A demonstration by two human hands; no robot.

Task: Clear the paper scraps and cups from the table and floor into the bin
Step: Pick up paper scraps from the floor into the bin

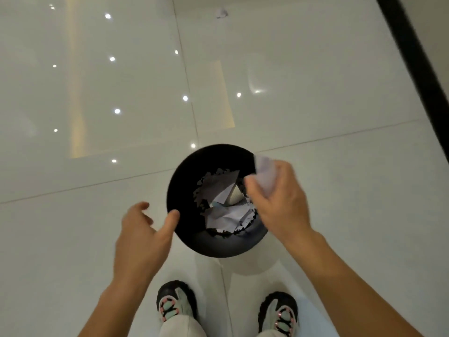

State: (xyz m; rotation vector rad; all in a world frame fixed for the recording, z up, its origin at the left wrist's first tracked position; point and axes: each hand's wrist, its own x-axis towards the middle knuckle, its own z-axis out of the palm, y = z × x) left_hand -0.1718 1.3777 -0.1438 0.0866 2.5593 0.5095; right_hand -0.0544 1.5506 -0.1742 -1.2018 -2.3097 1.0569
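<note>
A round black bin (184, 188) stands on the white tiled floor just ahead of my feet. Inside it lie white paper scraps (223, 215) and a ribbed paper cup (235, 197). My right hand (279, 205) hovers over the bin's right rim and grips a white paper cup (266, 172), which looks blurred. My left hand (143, 237) is open beside the bin's left rim, thumb tip close to the edge, holding nothing. A small crumpled paper scrap (221, 13) lies on the floor far ahead.
Glossy white floor tiles (97, 93) reflect ceiling lights all around. A dark strip (413, 45) runs diagonally along the upper right. My two shoes (176, 302) stand just behind the bin.
</note>
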